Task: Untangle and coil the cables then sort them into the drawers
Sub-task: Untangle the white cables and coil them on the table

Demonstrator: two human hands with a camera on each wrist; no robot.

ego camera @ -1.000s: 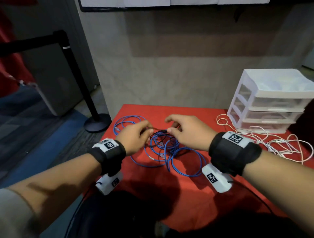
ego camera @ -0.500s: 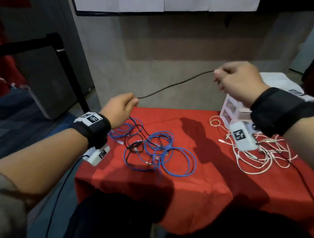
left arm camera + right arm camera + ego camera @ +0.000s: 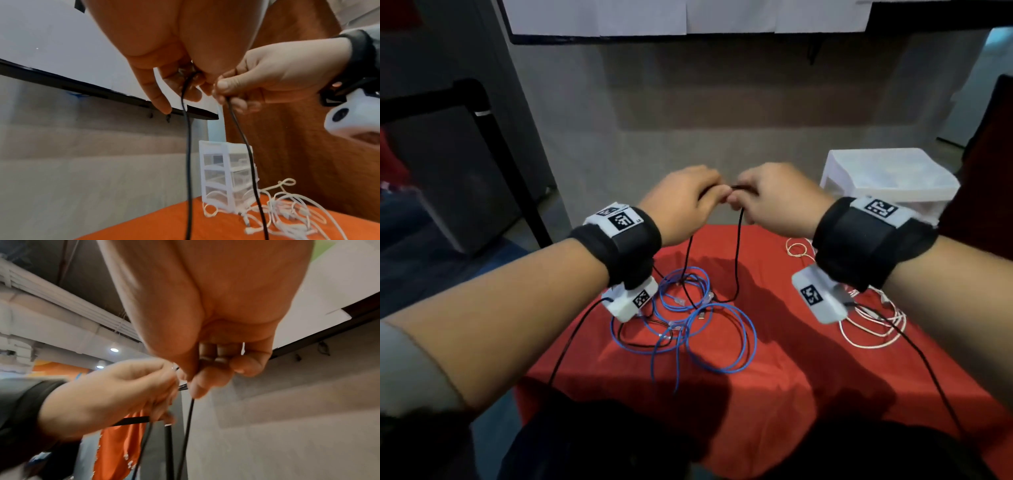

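Both hands are raised above the red table (image 3: pixel 791 394) and meet at mid-height. My left hand (image 3: pixel 685 202) and right hand (image 3: pixel 774 202) each pinch the black cable (image 3: pixel 738 253), whose two strands hang down to the tangle. In the left wrist view the black cable (image 3: pixel 188 146) drops from the left hand's fingers (image 3: pixel 164 91) and from the right hand (image 3: pixel 257 84). Blue cables (image 3: pixel 722 329) lie looped on the cloth under the hands, mixed with the black one. White cables (image 3: pixel 866 329) lie in a heap at the right. The white drawer unit (image 3: pixel 887 178) stands behind them, drawers closed.
A black stanchion post (image 3: pixel 496 150) stands on the floor left of the table. A grey wall runs behind the table, with a dark-edged white board above. Thin black leads run from the wrist cameras across the cloth.
The hands were spread wide with the black cable stretched between them. They have come together above the table, and the cable now hangs in a loop from both.
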